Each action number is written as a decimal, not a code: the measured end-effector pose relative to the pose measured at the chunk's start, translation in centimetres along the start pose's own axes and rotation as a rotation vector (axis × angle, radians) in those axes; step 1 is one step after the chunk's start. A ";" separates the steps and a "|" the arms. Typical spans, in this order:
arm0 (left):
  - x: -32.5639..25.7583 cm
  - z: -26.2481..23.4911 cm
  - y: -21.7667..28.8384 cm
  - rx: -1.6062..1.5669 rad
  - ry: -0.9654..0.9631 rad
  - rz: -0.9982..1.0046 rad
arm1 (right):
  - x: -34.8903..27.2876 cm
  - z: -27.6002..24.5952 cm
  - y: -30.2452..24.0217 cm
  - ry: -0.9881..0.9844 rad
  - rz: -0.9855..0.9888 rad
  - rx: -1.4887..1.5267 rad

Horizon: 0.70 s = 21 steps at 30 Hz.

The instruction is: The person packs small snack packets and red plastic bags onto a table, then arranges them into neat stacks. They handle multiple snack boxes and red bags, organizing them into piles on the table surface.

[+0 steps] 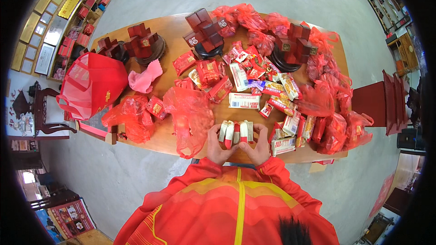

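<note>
At the table's near edge, my left hand (218, 147) and my right hand (257, 148) close in from both sides on a row of white-and-red snack packets (236, 132). Several packets stand side by side, pressed between my fingers and thumbs. Just beyond them lies a flat white-and-red packet (244, 100), with another one (238, 77) set at an angle farther off. A thin red plastic bag (188, 120) spreads out left of my left hand. To the right of my right hand lie more wrapped snacks (284, 145) in a loose pile.
Dark red interlocking wooden ornaments (204, 31) on round black bases stand along the far side of the wooden table (175, 25). Filled red plastic bags (334, 131) line the right and far edges. A large red carrier bag (93, 84) and a crumpled pink cloth-like piece (145, 76) are at left.
</note>
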<state>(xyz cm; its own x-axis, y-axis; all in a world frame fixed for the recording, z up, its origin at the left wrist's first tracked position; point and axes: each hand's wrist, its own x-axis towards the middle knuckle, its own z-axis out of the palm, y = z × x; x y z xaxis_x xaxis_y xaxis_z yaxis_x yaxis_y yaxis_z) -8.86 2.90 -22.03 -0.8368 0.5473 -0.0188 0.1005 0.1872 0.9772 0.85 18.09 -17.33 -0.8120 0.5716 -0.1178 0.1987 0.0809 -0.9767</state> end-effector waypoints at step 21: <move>0.5 -0.6 -3.3 -0.333 -0.042 -0.014 | -0.1 0.2 5.8 -0.119 -0.032 0.116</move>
<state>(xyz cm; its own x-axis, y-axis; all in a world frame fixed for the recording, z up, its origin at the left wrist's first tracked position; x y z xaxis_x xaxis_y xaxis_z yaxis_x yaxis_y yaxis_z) -9.95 2.09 -25.18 -0.8129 0.5813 -0.0348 -0.0983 -0.0780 0.9921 2.01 18.30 -23.06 -0.8777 0.4686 -0.1000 0.1126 -0.0011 -0.9936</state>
